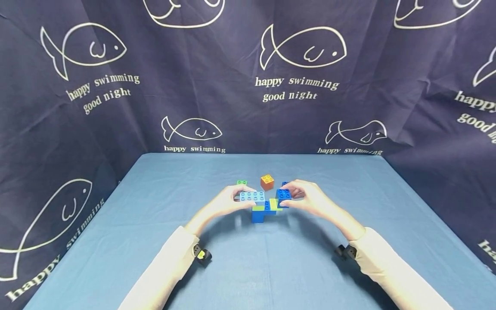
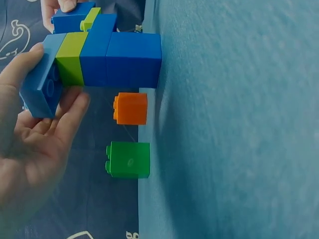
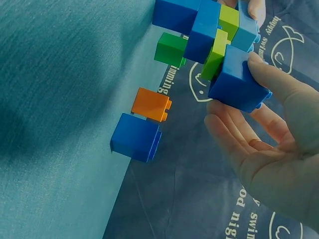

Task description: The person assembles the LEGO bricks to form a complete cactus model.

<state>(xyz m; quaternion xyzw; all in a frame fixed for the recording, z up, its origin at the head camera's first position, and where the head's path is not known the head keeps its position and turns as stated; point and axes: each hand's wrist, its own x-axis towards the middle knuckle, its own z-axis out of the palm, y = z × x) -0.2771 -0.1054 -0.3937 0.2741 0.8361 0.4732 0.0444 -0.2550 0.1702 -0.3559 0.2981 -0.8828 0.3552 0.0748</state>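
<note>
My left hand pinches a light blue brick between thumb and fingers. That brick sits on a lime brick, one end of a small stepped build. Below the lime brick are a long blue brick and a blue base brick on the table. My right hand grips a square dark blue brick at the other end, against a second lime brick. This brick looks slightly tilted to the lime one in the right wrist view.
Behind the build stand an orange brick, a green brick and another blue brick, partly hidden by my right hand in the head view. A blue cloth covers the table. A dark fish-print curtain hangs behind it.
</note>
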